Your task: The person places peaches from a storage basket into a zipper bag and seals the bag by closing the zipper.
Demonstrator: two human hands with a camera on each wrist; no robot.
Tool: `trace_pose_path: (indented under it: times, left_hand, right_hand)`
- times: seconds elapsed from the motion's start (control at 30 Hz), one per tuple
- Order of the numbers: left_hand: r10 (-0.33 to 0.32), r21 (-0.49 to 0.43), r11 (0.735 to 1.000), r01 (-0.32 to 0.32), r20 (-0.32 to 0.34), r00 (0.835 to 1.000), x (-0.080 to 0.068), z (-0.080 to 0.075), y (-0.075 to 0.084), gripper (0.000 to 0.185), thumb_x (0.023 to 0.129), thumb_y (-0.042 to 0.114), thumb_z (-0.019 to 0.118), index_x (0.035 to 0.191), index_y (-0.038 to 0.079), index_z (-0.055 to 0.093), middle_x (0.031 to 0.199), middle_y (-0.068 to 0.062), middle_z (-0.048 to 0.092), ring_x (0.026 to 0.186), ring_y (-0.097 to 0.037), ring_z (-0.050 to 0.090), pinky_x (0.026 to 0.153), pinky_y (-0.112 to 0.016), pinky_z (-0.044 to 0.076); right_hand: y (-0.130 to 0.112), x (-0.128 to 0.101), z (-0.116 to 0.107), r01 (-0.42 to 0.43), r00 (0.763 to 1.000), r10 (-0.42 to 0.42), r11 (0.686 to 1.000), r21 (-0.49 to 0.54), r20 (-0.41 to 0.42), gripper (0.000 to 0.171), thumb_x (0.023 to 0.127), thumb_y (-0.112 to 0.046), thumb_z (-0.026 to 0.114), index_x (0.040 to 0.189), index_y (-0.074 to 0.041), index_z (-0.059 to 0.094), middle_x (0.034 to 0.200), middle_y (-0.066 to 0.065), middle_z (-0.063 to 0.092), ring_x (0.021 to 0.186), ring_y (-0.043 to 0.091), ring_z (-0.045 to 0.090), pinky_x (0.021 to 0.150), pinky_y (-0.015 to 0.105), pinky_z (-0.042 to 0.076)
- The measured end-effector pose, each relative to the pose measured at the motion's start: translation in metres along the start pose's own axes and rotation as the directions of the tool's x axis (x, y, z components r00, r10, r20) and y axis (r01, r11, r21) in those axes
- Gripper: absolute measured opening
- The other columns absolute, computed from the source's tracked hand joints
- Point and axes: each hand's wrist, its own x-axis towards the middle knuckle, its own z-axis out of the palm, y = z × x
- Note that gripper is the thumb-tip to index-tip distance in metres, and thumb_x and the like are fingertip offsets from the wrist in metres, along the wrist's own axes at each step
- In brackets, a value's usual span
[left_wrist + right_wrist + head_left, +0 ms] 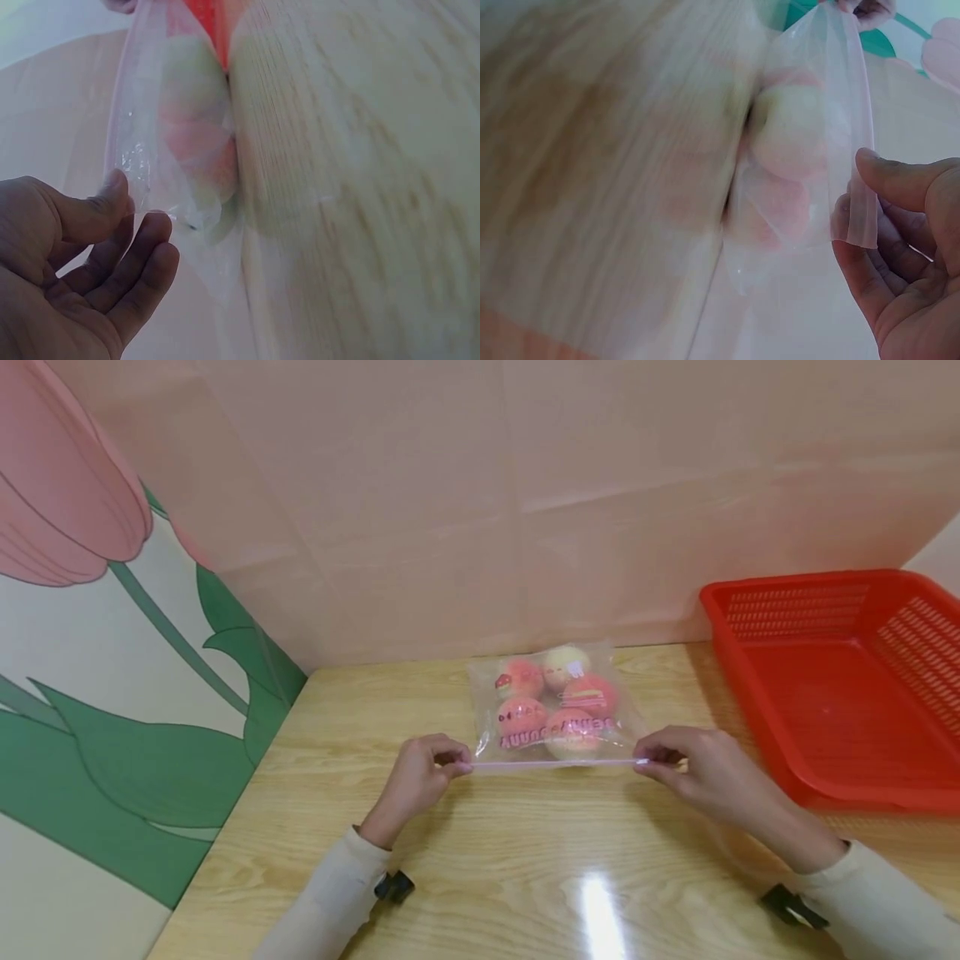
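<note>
Bag (553,710) with 5 balls (521,679) on table (525,877), basket (840,685) at right.

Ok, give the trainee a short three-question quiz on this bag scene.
1. True or false: the clear zip bag lies inside the red basket.
2. Which hand pinches the bag's near edge? A) left hand only B) right hand only C) both
3. Fill in: the bag of pink and cream balls rests on the wooden ____.

Key: 1 false, it lies on the table left of the basket. 2 C, one hand at each end. 3 table.
</note>
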Motion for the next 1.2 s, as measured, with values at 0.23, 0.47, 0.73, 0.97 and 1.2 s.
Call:
trace_pose_path:
  times: [0.23, 0.47, 0.73, 0.97, 1.2]
  left_hand:
    - [0.001, 0.002, 1.000, -0.001, -0.007, 1.000, -0.0003, 0.0009, 0.0001, 0.004, 0.086, 0.009, 0.075, 0.083, 0.009, 0.077, 0.083, 0.001, 0.072, 0.076, -0.008, 0.064, 0.066, -0.020, 0.054]
    - [-0.014, 0.010, 1.000, 0.014, -0.013, 1.000, 0.0003, 0.0015, -0.0013, 0.003, 0.086, 0.009, 0.075, 0.084, 0.010, 0.077, 0.084, 0.002, 0.072, 0.077, -0.008, 0.065, 0.067, -0.020, 0.055]
    - [-0.005, 0.006, 1.000, 0.005, -0.017, 1.000, 0.0002, 0.0014, -0.0004, 0.004, 0.086, 0.007, 0.075, 0.083, 0.010, 0.077, 0.084, 0.000, 0.072, 0.076, -0.008, 0.065, 0.067, -0.020, 0.055]
    - [-0.016, 0.007, 1.000, 0.016, -0.011, 1.000, -0.0007, 0.0007, 0.0001, 0.004, 0.087, 0.007, 0.074, 0.084, 0.009, 0.076, 0.085, 0.000, 0.072, 0.076, -0.008, 0.064, 0.067, -0.020, 0.055]
    - [-0.017, 0.010, 1.000, 0.017, -0.007, 1.000, -0.0014, 0.0010, 0.0004, 0.004, 0.087, 0.007, 0.073, 0.085, 0.009, 0.076, 0.086, 0.000, 0.072, 0.078, -0.009, 0.065, 0.068, -0.022, 0.055]
  right_hand:
    - [0.0019, -0.0009, -0.0010, 0.020, 1.000, -0.020, 1.000, -0.003, -0.022, 0.021, 0.076, -0.007, 0.083, 0.085, -0.023, 0.073, 0.077, -0.017, 0.068, 0.069, -0.008, 0.056, 0.062, 0.021, 0.056]
    - [0.0022, -0.0012, -0.0012, 0.019, 0.999, -0.020, 1.000, -0.017, -0.031, 0.021, 0.075, -0.007, 0.084, 0.085, -0.022, 0.073, 0.076, -0.016, 0.068, 0.069, -0.007, 0.057, 0.061, 0.021, 0.056]
    - [0.0031, -0.0038, -0.0039, 0.000, 1.000, 0.000, 1.000, -0.029, -0.017, 0.019, 0.076, -0.008, 0.083, 0.087, -0.021, 0.074, 0.079, -0.014, 0.071, 0.070, -0.006, 0.060, 0.063, 0.025, 0.058]
    - [0.0078, -0.0082, -0.0056, 0.027, 0.999, -0.029, 0.999, -0.039, -0.044, 0.023, 0.074, -0.007, 0.085, 0.087, -0.022, 0.074, 0.080, -0.014, 0.072, 0.071, -0.007, 0.059, 0.062, 0.024, 0.058]
    - [0.0092, -0.0096, -0.0089, 0.000, 1.000, -0.002, 0.998, -0.055, -0.028, 0.021, 0.076, -0.008, 0.084, 0.088, -0.022, 0.074, 0.081, -0.014, 0.072, 0.071, -0.007, 0.058, 0.063, 0.025, 0.058]
